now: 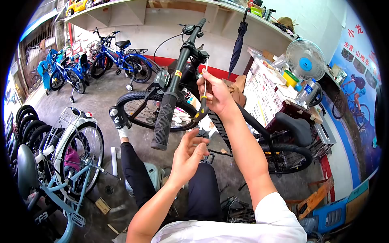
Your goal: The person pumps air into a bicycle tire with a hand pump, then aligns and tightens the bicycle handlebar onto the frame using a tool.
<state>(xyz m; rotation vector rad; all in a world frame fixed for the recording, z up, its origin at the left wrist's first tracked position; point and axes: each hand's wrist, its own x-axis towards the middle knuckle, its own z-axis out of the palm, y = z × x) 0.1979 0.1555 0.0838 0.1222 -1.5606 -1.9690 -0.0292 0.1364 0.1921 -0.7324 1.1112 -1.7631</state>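
My right hand (216,91) is closed on a screwdriver-like tool with a black and yellow handle (201,111) and a thin metal shaft. The shaft points up, its tip at the stem area (199,54) of a black bicycle; whether it sits in a bolt is too small to tell. Below the handle, my left hand (188,154) is open, fingers apart and holding nothing. The bicycle's handlebar (184,58) runs up and away in front of me, with a dark textured grip (165,121) at its near end. A small box-like device (161,79) is fixed beside the bar.
Blue children's bicycles (117,56) stand at the back left. A pale blue bicycle (73,178) and several tyres (30,125) are at the left. To the right are a cluttered counter (259,89), a fan (306,60) and the black bicycle's saddle (293,127). An umbrella (239,42) hangs behind.
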